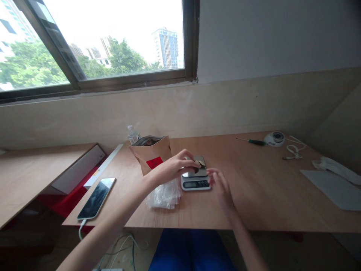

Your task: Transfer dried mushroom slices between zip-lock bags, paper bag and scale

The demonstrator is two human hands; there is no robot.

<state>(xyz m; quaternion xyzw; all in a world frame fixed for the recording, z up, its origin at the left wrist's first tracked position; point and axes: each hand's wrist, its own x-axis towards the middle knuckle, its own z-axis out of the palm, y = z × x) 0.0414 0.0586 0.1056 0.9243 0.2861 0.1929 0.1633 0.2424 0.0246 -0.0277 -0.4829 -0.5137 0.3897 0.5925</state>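
A small kitchen scale (186,175) with a metal plate and a dark display stands near the middle of the table. Over its plate, my left hand (182,164) reaches in from the left, fingertips closed on a small dark brown piece (196,170) whose kind I cannot make out. Thin tan-brown pieces (201,164) show on the plate beside those fingertips, partly hidden. My right hand (221,184) is at the scale's right edge, fingers loosely bent and apart, with nothing visible in them. Clear plastic zip bags (165,195) lie below my left wrist.
Behind my left forearm stands an open brown paper pouch (135,152) with a red label, a plastic bottle (130,131) behind it. A charging phone (97,198) lies left. Toward the right are a screwdriver (256,142), a dome camera (275,139), a cable (295,151) and white sheets (332,188).
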